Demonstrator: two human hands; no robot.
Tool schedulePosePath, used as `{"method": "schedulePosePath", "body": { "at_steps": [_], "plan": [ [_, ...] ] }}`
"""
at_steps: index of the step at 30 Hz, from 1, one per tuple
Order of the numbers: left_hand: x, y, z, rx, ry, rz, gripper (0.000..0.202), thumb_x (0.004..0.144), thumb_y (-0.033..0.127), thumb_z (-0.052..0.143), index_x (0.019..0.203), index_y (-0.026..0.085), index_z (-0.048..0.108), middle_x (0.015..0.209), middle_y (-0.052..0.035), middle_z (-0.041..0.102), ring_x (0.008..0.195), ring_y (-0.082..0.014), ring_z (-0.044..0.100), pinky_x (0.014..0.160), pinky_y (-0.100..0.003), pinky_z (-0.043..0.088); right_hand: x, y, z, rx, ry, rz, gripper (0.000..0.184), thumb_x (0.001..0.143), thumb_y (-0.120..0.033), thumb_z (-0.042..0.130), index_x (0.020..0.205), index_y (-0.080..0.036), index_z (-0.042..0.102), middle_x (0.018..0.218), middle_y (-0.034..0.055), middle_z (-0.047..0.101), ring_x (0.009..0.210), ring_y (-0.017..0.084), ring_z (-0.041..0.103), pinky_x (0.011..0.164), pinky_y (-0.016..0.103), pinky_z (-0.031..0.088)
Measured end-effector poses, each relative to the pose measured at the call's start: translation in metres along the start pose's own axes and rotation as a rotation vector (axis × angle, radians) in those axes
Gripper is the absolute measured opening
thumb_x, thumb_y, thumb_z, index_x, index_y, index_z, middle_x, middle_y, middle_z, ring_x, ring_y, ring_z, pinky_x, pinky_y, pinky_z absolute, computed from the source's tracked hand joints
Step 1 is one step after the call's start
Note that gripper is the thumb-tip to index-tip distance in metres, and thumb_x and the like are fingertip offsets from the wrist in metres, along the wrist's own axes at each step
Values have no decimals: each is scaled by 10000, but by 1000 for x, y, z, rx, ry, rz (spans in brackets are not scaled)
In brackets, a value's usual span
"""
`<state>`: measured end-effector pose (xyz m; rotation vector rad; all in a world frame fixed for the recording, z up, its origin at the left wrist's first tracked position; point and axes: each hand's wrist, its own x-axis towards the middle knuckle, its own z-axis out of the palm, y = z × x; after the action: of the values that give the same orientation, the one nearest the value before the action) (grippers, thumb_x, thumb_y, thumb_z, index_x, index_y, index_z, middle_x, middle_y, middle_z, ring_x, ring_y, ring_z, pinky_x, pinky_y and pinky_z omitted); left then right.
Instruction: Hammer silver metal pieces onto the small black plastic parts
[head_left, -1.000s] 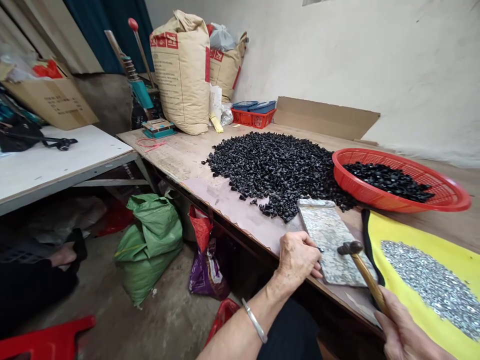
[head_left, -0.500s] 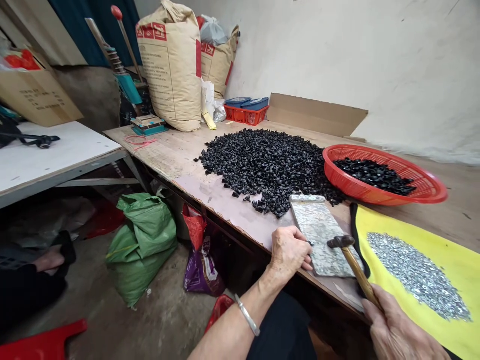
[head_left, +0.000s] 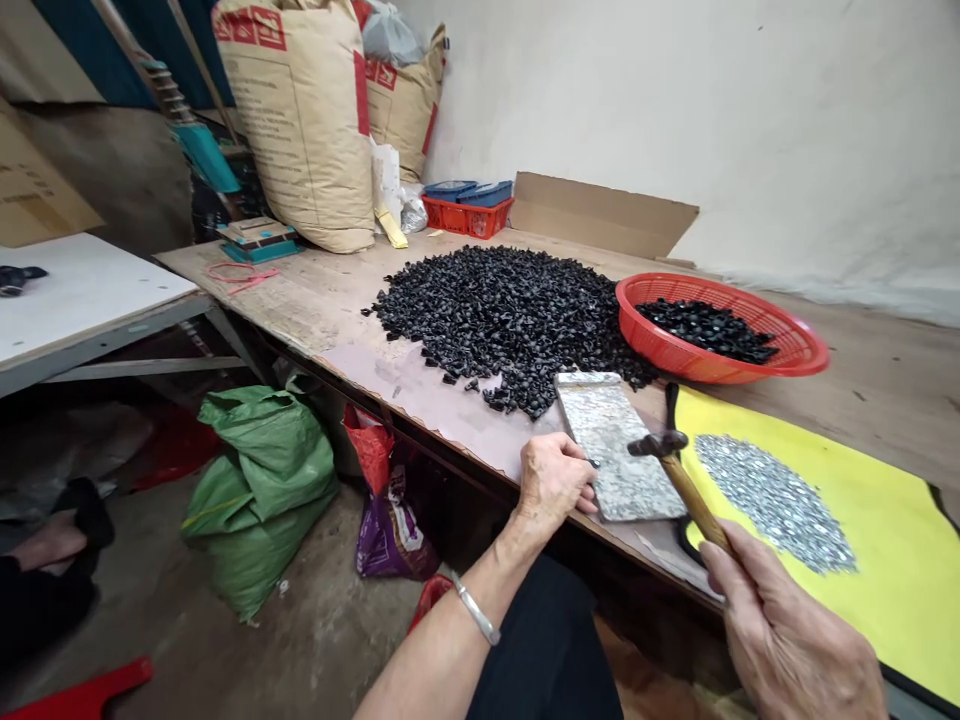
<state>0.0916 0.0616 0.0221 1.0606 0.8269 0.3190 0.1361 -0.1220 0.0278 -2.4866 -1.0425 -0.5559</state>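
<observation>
My left hand (head_left: 553, 475) rests at the near left edge of a speckled stone slab (head_left: 619, 440), fingers pinched on a small black part (head_left: 595, 463). In my right hand (head_left: 787, 620) is the wooden handle of a hammer (head_left: 694, 500). The hammer's dark metal head hangs above the slab, to the right of the pinched part. Behind the slab spreads a large pile of small black parts (head_left: 502, 310). Small shiny metal pieces (head_left: 772, 500) lie heaped on a yellow sheet (head_left: 885, 540) to the slab's right.
A red plastic basket (head_left: 795, 345) holding more black parts stands behind the yellow sheet. Farther back are a large paper sack (head_left: 300, 130), a teal hand press (head_left: 206, 160) and a red crate (head_left: 465, 217). A green sack (head_left: 259, 490) stands on the floor at left.
The camera view has shifted, so the table's contents appear farther left and slightly higher. My right hand has raised the hammer a little; my left hand keeps its pinch at the slab's edge.
</observation>
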Motion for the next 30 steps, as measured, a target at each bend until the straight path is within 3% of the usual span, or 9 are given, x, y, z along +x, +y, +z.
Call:
{"method": "schedulePosePath", "body": {
  "at_steps": [4,8,13,17,19,21,25,27,30],
  "plan": [
    [2,-1,0,18,1,37,154,515,21,536,551,156,470,300,54,441,295,-109,482,305,-203,454,-1,-16,-2,-123,-2,6,333,868,-353,436,1083,-222,654,892,33,722,489,167,633,403,248,462],
    [1,0,0,23,-13,61,146,521,26,528,546,157,470,302,53,448,290,-115,480,292,-218,453,-2,-25,2,-180,71,-105,340,883,-290,426,1081,-141,659,849,64,724,451,137,613,410,221,449],
    [1,1,1,38,10,52,141,525,32,541,543,155,475,302,52,448,291,-115,487,308,-218,466,1,-26,-4,-244,34,-146,330,877,-263,432,1110,-176,651,753,30,719,379,129,568,338,228,387],
    [2,0,1,36,1,54,133,535,40,548,542,154,480,312,48,459,290,-120,490,306,-229,465,5,-30,-22,-129,153,-85,354,882,-291,443,1162,-151,608,992,83,700,661,182,678,541,241,508],
    [2,-1,1,35,1,62,127,542,42,551,539,152,487,322,44,470,291,-123,493,307,-239,469,5,-34,-22,-148,224,-59,373,883,-267,452,1211,-130,562,1050,104,679,781,195,679,645,245,513],
    [3,-2,0,35,5,64,129,545,36,545,535,151,487,324,42,473,289,-129,494,306,-248,471,3,-38,-15,-209,226,-88,360,878,-239,456,1199,-124,569,969,98,703,685,176,675,587,236,494],
    [4,-2,1,37,17,59,135,544,33,539,529,152,477,313,40,475,285,-137,498,305,-263,475,1,-37,-1,-350,69,-174,307,858,-225,463,1087,-154,654,649,28,693,339,122,523,346,241,332],
    [4,-2,1,35,10,59,129,540,40,544,532,150,478,310,39,476,284,-132,495,308,-262,477,2,-34,-3,-352,58,-150,315,865,-252,456,1093,-163,654,690,29,705,353,120,536,343,236,334],
    [3,-1,1,31,-2,58,124,533,49,553,534,147,477,306,40,472,282,-127,489,305,-262,476,6,-32,-13,-244,108,-109,344,883,-279,439,1149,-154,617,902,58,717,551,144,647,448,223,442]
  ]
}}
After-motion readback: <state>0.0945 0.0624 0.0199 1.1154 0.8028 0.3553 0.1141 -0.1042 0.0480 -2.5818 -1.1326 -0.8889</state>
